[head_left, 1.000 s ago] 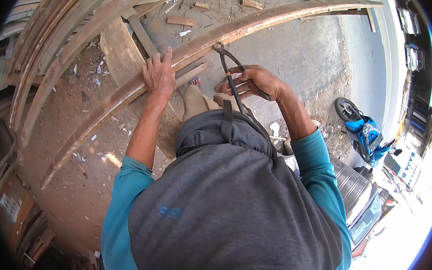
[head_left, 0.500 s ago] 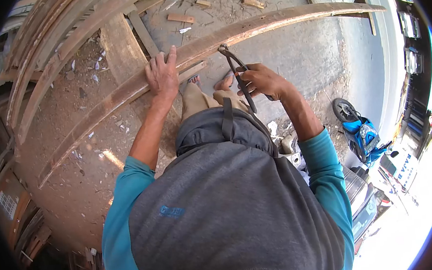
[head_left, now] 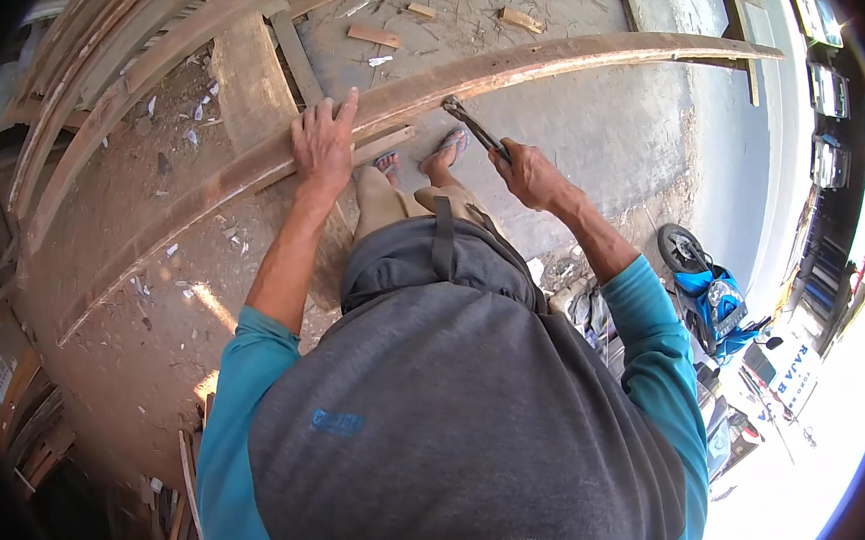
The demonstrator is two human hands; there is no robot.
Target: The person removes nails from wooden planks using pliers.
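Observation:
A long, narrow wooden plank (head_left: 499,70) appears curved across the view, with a pale, rough lower edge. My left hand (head_left: 324,149) holds it left of the middle, fingers laid over its top and thumb apart. My right hand (head_left: 534,175) is closed around the handles of dark metal pincers (head_left: 478,126). The pincers' handles are squeezed together, and their jaws are just beside the plank's lower edge. Whether anything is between the jaws is too small to tell.
Bent-looking boards (head_left: 129,91) are stacked at the upper left. A flat board (head_left: 249,77) lies beneath the plank. Small wood offcuts (head_left: 373,36) and scraps litter the ground. My sandalled feet (head_left: 444,151) stand below the plank. A blue motorbike (head_left: 716,300) is at the right.
The pincers' handles have come together in my right hand, and the jaws have dropped from the plank's face to beside its lower edge. My left hand keeps its hold.

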